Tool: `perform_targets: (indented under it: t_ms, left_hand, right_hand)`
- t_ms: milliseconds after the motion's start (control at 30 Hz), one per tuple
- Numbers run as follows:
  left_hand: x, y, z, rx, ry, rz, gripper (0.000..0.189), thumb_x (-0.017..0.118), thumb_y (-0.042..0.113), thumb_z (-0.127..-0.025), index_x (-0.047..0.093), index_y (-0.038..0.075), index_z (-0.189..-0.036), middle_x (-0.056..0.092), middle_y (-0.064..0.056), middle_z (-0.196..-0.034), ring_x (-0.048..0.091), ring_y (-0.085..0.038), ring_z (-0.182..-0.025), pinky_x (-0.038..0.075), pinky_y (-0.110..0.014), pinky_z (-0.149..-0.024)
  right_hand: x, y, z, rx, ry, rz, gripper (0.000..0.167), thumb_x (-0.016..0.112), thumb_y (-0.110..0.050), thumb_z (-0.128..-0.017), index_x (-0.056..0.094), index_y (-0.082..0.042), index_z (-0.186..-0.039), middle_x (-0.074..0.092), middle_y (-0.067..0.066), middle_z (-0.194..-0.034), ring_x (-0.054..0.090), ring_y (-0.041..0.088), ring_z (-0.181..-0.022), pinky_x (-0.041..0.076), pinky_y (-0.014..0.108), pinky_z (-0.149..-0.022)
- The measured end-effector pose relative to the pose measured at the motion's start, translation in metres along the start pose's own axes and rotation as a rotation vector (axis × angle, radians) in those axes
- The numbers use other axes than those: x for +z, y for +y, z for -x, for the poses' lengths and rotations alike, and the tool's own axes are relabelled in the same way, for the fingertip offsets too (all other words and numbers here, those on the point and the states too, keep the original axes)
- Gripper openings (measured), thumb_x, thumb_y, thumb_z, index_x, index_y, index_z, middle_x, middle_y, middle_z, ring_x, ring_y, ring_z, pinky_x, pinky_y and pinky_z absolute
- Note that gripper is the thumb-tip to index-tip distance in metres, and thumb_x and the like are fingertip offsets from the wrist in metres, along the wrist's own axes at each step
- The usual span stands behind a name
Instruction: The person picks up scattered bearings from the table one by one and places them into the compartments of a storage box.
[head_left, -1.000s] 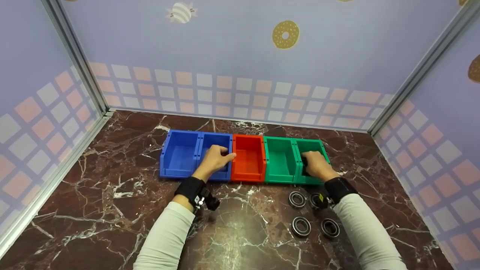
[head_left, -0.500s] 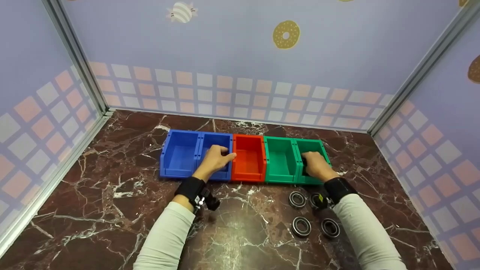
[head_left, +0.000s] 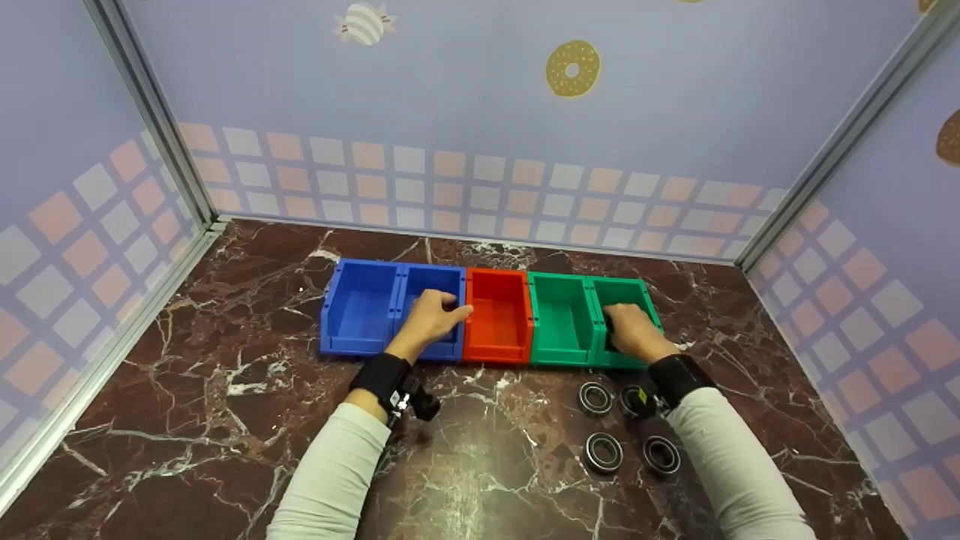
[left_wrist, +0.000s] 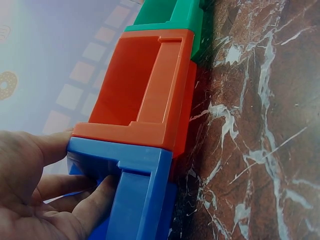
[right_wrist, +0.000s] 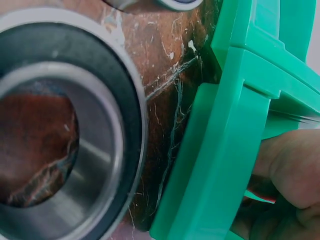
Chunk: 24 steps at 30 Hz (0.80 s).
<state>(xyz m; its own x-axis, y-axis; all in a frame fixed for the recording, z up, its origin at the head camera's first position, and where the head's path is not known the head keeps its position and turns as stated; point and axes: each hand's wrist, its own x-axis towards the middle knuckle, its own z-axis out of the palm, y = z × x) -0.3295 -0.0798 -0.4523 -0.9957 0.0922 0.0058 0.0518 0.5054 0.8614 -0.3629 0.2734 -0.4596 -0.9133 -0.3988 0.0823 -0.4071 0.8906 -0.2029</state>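
Unmoved since the earlier head frame, the left hand (head_left: 431,322) grips the blue bin (left_wrist: 132,200) just left of the red bin (head_left: 496,319). Only the left wrist view shows its fingers (left_wrist: 97,202) inside, thumb (left_wrist: 52,146) at the red bin's seam. Right of the red bin, the right hand (head_left: 637,334) dips into the outer green bin (head_left: 619,360); whether its hidden fingertips pinch anything, I cannot tell. Four bearings (head_left: 588,453), one showing its dark seal in the right wrist view, lie right of and nearer than the red bin on veined marble (head_left: 480,465); behind it stands a lilac wall (head_left: 465,90).
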Motion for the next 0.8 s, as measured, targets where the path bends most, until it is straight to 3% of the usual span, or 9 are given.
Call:
perform_targets:
  t_ms: [133, 267, 433, 533, 667, 800]
  left_hand:
    - [0.0, 0.002, 0.0, -0.013, 0.006, -0.02, 0.026, 0.066, 0.023, -0.094, 0.072, -0.002, -0.096, 0.059, -0.004, -0.078, 0.051, -0.012, -0.066, 0.041, -0.022, -0.063]
    - [0.001, 0.001, 0.0, -0.036, 0.006, -0.019, 0.031, 0.066, 0.024, -0.094, 0.072, -0.004, -0.108, 0.065, -0.01, -0.089, 0.054, -0.013, -0.071, 0.044, -0.023, -0.068]
    - [0.002, -0.001, 0.001, -0.05, 0.001, -0.017, 0.036, 0.065, 0.024, -0.095, 0.069, -0.006, -0.115, 0.069, -0.02, -0.107, 0.062, -0.021, -0.084, 0.053, -0.031, -0.081]
    - [0.001, -0.001, 0.001, -0.058, 0.001, -0.02, 0.045, 0.065, 0.025, -0.094, 0.063, -0.007, -0.125, 0.064, -0.025, -0.126, 0.065, -0.029, -0.104, 0.053, -0.04, -0.097]
    - [0.001, 0.0, 0.002, -0.061, -0.009, -0.022, 0.051, 0.065, 0.026, -0.095, 0.057, -0.008, -0.133, 0.057, -0.026, -0.137, 0.06, -0.034, -0.12, 0.048, -0.044, -0.107]
    - [-0.001, 0.001, 0.002, -0.028, -0.01, -0.033, 0.051, 0.064, 0.024, -0.095, 0.057, -0.01, -0.132, 0.056, -0.029, -0.137, 0.06, -0.037, -0.121, 0.047, -0.046, -0.107]
  right_hand:
    - [-0.005, -0.001, 0.002, 0.04, -0.029, -0.025, 0.031, 0.055, 0.017, -0.082, 0.067, 0.005, -0.108, 0.069, 0.027, -0.105, 0.066, 0.043, -0.099, 0.055, 0.05, -0.082]
    - [-0.011, -0.001, 0.005, 0.055, -0.042, -0.05, 0.047, 0.058, 0.016, -0.081, 0.061, 0.008, -0.127, 0.064, 0.03, -0.124, 0.06, 0.046, -0.116, 0.052, 0.056, -0.096]
    - [-0.023, -0.004, 0.012, 0.067, -0.056, -0.055, 0.048, 0.066, 0.006, -0.085, 0.056, 0.007, -0.133, 0.057, 0.031, -0.133, 0.052, 0.048, -0.126, 0.046, 0.059, -0.103]
    - [-0.03, -0.006, 0.018, 0.05, -0.04, -0.05, 0.049, 0.07, 0.0, -0.087, 0.056, 0.006, -0.133, 0.057, 0.03, -0.134, 0.052, 0.048, -0.127, 0.045, 0.059, -0.104]
    - [-0.04, -0.008, 0.03, 0.017, -0.004, -0.054, 0.048, 0.074, -0.004, -0.085, 0.06, 0.004, -0.13, 0.06, 0.028, -0.131, 0.055, 0.046, -0.123, 0.047, 0.057, -0.102]
    - [-0.047, -0.011, 0.041, 0.016, 0.0, -0.046, 0.047, 0.075, -0.008, -0.085, 0.061, 0.003, -0.129, 0.061, 0.026, -0.129, 0.056, 0.045, -0.122, 0.048, 0.057, -0.101]
